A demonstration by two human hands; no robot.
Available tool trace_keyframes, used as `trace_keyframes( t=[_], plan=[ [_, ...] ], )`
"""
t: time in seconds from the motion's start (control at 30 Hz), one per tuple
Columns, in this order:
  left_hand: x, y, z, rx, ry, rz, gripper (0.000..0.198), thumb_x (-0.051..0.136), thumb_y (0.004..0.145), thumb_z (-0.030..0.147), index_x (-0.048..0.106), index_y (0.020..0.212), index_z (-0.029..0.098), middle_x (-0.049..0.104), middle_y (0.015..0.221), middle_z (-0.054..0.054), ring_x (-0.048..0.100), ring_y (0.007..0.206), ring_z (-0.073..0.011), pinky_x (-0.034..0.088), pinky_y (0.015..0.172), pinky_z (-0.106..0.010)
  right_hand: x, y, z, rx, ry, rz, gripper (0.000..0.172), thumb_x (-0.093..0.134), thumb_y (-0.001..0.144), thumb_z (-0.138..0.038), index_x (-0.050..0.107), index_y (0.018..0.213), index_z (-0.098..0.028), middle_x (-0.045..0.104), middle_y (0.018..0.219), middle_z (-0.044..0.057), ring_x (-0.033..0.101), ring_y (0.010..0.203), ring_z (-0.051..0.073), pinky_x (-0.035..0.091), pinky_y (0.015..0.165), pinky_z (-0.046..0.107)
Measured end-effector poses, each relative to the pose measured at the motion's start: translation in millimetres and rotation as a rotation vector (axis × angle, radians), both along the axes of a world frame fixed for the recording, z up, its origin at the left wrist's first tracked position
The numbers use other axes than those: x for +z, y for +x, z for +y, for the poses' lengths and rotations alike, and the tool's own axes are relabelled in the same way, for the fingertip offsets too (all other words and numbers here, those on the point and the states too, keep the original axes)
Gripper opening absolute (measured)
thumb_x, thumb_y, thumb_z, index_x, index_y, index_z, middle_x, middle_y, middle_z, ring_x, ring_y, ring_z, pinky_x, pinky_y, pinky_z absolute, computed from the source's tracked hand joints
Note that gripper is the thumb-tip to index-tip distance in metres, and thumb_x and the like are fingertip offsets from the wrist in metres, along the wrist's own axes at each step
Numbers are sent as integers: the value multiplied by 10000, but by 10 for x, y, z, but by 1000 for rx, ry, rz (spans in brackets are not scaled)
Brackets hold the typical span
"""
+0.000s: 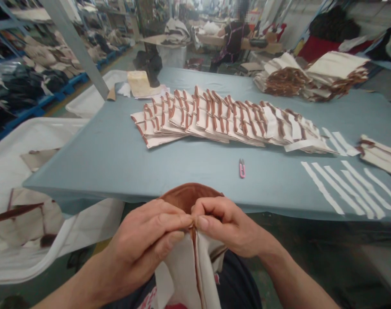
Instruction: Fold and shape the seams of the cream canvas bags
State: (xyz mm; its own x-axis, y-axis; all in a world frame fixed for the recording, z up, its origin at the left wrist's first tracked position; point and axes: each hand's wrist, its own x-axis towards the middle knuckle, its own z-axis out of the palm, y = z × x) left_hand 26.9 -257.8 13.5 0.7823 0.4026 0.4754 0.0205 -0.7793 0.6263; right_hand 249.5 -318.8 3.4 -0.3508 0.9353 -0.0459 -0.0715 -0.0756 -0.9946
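Note:
A cream fabric piece with brown trim [186, 262] hangs over my lap at the table's near edge. My left hand [147, 236] pinches its brown-edged seam from the left. From the other side, my right hand [225, 221] grips the same seam, and the fingertips of both hands meet there. Behind the fingers curves a brown band [189, 192] of the piece. Beyond my hands a pink thread snipper [242, 168] lies on the blue-covered table [195, 165].
A long overlapping row of cream pieces with brown edges [208, 113] crosses the table. White strips [350, 189] lie at right, and stacked pieces [333, 71] sit behind. White bins [11, 137] stand at left beside a metal post [76, 47]. A person [232, 38] sits farther back.

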Motion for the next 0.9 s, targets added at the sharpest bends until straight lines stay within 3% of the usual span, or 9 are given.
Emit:
trace_keyframes(
  t=[0.13, 0.23, 0.3, 0.4, 0.47, 0.57, 0.67, 0.77, 0.9],
  plan=[
    [206, 52, 55, 15, -251, 107, 155, 610, 1013, 137, 682, 901, 217, 690, 775, 82, 630, 694, -62, 459, 692, -150, 258, 39, -67, 7, 255, -335, 213, 544, 1006, -256, 569, 807, -185, 492, 656, -59, 419, 581, 89, 317, 570, 234],
    [319, 95, 118, 17, -346, 260, 211, 671, 981, 184, 650, 771, 202, 636, 673, 102, 550, 585, -54, 395, 572, -164, 350, 23, -145, -50, 519, -562, 172, 514, 1005, -158, 585, 851, -185, 586, 718, -36, 504, 645, 105, 358, 650, 256],
    [404, 125, 154, -58, -335, 350, 229, 637, 1008, 228, 641, 782, 197, 633, 679, 98, 542, 595, -60, 381, 571, -177, 395, 16, -201, -75, 636, -685, 175, 508, 1028, -165, 598, 879, -178, 621, 749, -17, 533, 660, 118, 360, 650, 272],
    [490, 174, 148, -143, -170, 443, 275, 555, 1044, 243, 598, 776, 194, 612, 689, 81, 532, 617, -82, 350, 580, -226, 460, 30, -255, -64, 690, -788, 207, 462, 1030, -144, 619, 898, -166, 646, 768, 2, 564, 673, 133, 376, 661, 289],
    [462, 212, 99, -110, -7, 449, 288, 508, 1018, 186, 530, 731, 197, 566, 662, 68, 476, 577, -101, 293, 548, -280, 470, 56, -249, -41, 679, -806, 211, 451, 997, -119, 634, 903, -167, 671, 782, 7, 588, 688, 140, 385, 682, 297],
    [291, 257, 11, -15, 138, 365, 264, 442, 920, 101, 431, 682, 215, 455, 594, 78, 372, 501, -103, 224, 508, -313, 367, 135, -162, -41, 619, -786, 111, 563, 944, -206, 644, 871, -184, 688, 755, -2, 615, 692, 153, 381, 692, 304],
    [113, 242, -21, 12, 30, 249, 270, 421, 884, 86, 327, 669, 221, 321, 568, 98, 308, 463, -76, 223, 467, -255, 143, 273, -37, -53, 546, -698, 170, 689, 896, -347, 652, 837, -191, 672, 712, -16, 605, 660, 149, 383, 690, 289],
    [42, 134, 0, 7, -113, 228, 344, 463, 935, 128, 254, 676, 220, 257, 574, 98, 280, 450, -63, 229, 442, -214, -72, 411, 13, -68, 479, -642, 308, 722, 913, -479, 668, 829, -188, 681, 736, 1, 586, 655, 146, 391, 681, 275],
    [13, -85, 60, 29, 13, 244, 331, 474, 959, 118, 329, 678, 216, 362, 557, 92, 380, 457, -69, 274, 476, -238, -149, 452, -70, -71, 500, -642, 354, 704, 955, -515, 672, 832, -185, 678, 757, 13, 572, 692, 151, 388, 694, 277]
  ],
)
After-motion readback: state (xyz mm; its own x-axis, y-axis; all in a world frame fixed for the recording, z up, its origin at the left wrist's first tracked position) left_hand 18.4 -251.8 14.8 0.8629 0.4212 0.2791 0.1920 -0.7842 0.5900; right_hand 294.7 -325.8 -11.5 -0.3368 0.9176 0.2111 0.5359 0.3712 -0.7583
